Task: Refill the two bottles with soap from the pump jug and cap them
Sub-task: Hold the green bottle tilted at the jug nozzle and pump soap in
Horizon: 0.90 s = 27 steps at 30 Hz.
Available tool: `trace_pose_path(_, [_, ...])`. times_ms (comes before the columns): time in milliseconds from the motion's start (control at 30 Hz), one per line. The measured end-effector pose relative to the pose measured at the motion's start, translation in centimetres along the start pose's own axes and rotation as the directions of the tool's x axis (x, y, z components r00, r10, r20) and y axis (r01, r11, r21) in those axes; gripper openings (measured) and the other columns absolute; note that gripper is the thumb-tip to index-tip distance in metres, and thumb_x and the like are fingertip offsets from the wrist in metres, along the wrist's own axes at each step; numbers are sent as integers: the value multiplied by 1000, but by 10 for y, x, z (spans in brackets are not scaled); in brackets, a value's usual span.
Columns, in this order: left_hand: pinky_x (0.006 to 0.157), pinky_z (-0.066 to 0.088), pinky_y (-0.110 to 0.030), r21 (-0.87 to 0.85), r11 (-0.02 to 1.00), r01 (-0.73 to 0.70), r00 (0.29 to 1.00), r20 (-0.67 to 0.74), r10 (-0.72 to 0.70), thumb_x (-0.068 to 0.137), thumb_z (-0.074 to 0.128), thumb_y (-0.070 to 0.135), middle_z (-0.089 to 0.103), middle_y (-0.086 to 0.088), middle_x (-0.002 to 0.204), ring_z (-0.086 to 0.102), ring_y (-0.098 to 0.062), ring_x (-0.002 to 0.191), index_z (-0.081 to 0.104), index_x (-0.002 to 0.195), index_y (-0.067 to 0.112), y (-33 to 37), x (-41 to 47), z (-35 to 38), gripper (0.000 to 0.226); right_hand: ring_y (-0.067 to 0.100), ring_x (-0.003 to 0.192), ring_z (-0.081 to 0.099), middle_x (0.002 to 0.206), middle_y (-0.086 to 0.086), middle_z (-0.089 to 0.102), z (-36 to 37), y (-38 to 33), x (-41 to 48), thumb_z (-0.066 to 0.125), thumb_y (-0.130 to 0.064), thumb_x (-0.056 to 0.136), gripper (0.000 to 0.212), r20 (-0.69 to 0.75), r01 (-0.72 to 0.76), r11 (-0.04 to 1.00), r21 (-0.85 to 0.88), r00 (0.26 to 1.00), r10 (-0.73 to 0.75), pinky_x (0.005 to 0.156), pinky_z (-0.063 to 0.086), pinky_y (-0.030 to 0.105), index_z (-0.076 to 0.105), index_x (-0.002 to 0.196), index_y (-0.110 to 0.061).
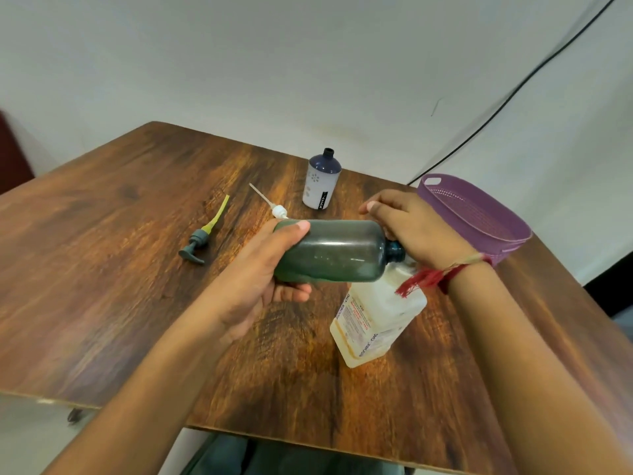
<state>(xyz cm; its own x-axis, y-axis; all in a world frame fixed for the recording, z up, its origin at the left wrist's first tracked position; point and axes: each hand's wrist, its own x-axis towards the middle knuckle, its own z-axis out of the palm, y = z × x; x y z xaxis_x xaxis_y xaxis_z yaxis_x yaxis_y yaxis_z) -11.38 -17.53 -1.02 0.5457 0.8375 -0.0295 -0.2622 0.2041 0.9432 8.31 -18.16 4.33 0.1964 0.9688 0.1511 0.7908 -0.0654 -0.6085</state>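
Note:
My left hand [270, 269] grips a dark green translucent bottle [335, 252] by its base and holds it sideways above the table, open neck pointing right. The neck sits at the top of the white pump jug [376, 320], which stands on the table with yellowish soap low inside. My right hand [418, 228] lies over the jug's top with the fingers bent down beside the bottle's neck; the pump head is hidden under it. A blue and white bottle [322, 180] stands uncapped at the back. A grey pump cap [198, 241] and a white pump cap [277, 210] lie on the table.
A purple plastic basket [479, 214] sits at the table's right edge, just behind my right hand. The wooden table [120, 269] ends close to me at the front. A black cable [513, 94] runs down the white wall behind.

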Motion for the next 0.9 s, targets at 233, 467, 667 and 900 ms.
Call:
trace_pose_path(233, [48, 52, -19, -25, 999, 33, 999, 6, -33, 69, 56, 49, 59, -8, 90, 57, -13, 53, 55, 117, 17, -1, 1, 0, 57, 17, 85, 59, 98, 7, 66, 0, 2, 1, 41, -19, 99, 26, 135, -51, 997, 53, 990, 44, 85, 49, 33, 67, 98, -13])
trace_pose_path(467, [47, 52, -19, -56, 998, 37, 999, 14, -37, 67, 56, 50, 61, -9, 87, 57, -13, 53, 56, 116, 17, -3, -1, 4, 59, 20, 96, 57, 97, 1, 62, -10, -3, 4, 38, -20, 100, 27, 279, -41, 997, -59, 959, 56, 95, 44, 38, 64, 98, -13])
trace_pose_path(667, [47, 51, -18, -46, 998, 41, 999, -24, -43, 67, 55, 50, 60, -7, 87, 56, -11, 51, 55, 114, 16, -3, 0, 1, 58, 25, 98, 58, 95, 1, 63, -1, -1, 4, 39, -21, 97, 27, 130, -59, 993, -99, 989, 72, 92, 46, 42, 63, 84, -24])
trace_pose_path(900, [48, 52, -19, -59, 997, 43, 999, -19, -44, 66, 56, 49, 59, -8, 88, 57, -12, 53, 56, 113, 15, -4, -3, 1, 58, 21, 94, 55, 99, 5, 61, -8, -8, 9, 39, -26, 100, 28, 297, -7, 974, -227, 952, 76, 88, 42, 37, 63, 93, -15])
